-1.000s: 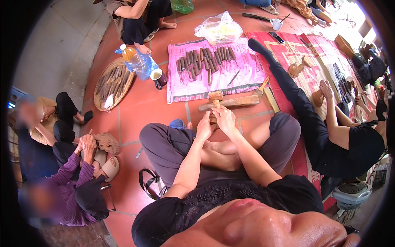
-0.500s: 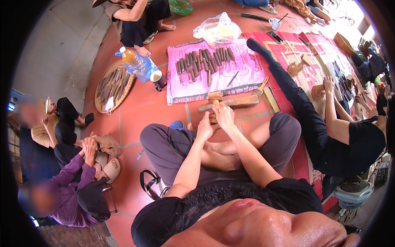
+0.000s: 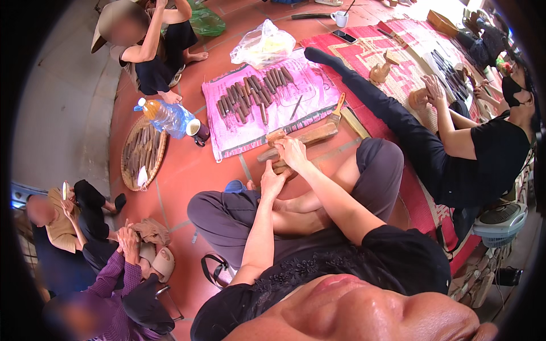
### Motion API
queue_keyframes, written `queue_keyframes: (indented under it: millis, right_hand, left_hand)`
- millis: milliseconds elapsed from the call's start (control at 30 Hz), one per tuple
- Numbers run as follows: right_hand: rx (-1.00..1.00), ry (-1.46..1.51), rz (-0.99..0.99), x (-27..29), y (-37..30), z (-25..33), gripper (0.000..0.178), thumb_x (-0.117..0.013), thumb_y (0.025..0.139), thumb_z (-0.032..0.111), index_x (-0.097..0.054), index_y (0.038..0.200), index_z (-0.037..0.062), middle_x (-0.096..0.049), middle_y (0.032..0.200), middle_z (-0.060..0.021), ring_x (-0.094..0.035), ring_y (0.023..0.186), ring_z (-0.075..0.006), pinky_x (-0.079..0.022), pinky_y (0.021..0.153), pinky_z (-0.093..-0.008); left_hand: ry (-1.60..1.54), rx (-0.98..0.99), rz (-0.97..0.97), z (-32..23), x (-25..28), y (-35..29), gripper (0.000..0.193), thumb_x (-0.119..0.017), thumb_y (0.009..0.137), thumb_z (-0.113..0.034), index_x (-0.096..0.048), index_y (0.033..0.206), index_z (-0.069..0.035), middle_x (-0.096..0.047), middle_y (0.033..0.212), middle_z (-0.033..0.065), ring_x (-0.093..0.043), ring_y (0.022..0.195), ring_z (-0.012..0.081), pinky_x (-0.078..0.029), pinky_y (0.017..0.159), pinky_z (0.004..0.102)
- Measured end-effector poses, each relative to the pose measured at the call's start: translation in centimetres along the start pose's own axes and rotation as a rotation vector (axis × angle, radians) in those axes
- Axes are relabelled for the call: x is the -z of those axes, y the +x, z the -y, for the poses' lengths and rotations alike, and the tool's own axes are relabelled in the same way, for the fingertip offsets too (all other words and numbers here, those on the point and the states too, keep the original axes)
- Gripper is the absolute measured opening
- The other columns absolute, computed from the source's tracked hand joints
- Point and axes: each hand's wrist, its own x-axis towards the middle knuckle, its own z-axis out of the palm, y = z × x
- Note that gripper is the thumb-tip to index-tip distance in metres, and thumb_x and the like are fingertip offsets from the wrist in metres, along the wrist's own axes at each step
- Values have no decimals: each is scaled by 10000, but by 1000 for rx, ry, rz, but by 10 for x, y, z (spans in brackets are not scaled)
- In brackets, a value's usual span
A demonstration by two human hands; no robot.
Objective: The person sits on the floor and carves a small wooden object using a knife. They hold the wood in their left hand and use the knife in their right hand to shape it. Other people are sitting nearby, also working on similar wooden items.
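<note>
My left hand (image 3: 273,183) is closed, its fingers pinching a small light-brown wooden piece (image 3: 280,166) in front of my crossed legs. Just beyond it, my right hand (image 3: 292,152) is closed too, fingertips against a wooden block (image 3: 276,136). Fingers cover much of the wood, so I cannot tell whether block and piece are one. Behind my hands a thick wooden billet (image 3: 313,137) lies on the floor. A flat brush (image 3: 336,109) with a yellowish handle touches its far end, and a pale wooden strip (image 3: 354,123) lies right of it.
Ahead, a pink cloth (image 3: 219,131) carries many dark brown rods (image 3: 247,96) and a thin tool (image 3: 296,107). Left are a round woven tray (image 3: 126,173), a bottle (image 3: 153,108) and a cup (image 3: 197,131). A co-worker's leg (image 3: 375,102) stretches over the red mat (image 3: 318,42) at right.
The view has shifted, so the cloth and floor items sit further left. My right hand is still by the block and my left still pinches the wood; their grip looks much the same.
</note>
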Motion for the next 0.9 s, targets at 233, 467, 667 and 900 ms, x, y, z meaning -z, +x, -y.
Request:
queue_keyframes:
  millis: [233,467,667,900]
  right_hand:
    - [7,25,67,19,-31,17,182,-696,920,224,-796,1038,129,-737,1009,-135,-715,948,-361,-567,809,-470]
    - [-75,59,57,8,1,3,189,-682,940,186,-788,1072,103,-742,1034,-169,-712,949,-394,-562,825,-484]
    - [-24,37,127,22,-42,21,221,-666,944,159,-773,1128,99,-740,1065,-169,-712,967,-386,-561,835,-474]
    - [-52,30,107,17,-6,11,216,-667,938,195,-788,1087,97,-750,1023,-176,-719,940,-391,-567,828,-476]
  left_hand:
    - [-24,-67,-59,26,0,3,664,-843,790,-372,-554,1321,-96,-735,1146,174,-734,1012,272,-574,849,379]
    - [-89,22,-9,6,5,0,648,-836,781,-382,-559,1299,-108,-736,1155,171,-716,1067,270,-546,916,388]
    - [-51,6,-30,25,3,6,633,-821,784,-370,-561,1300,-109,-733,1172,171,-701,1112,301,-530,951,411]
    - [-104,9,-11,24,0,9,661,-829,781,-406,-560,1308,-112,-730,1181,174,-698,1117,322,-525,956,421]
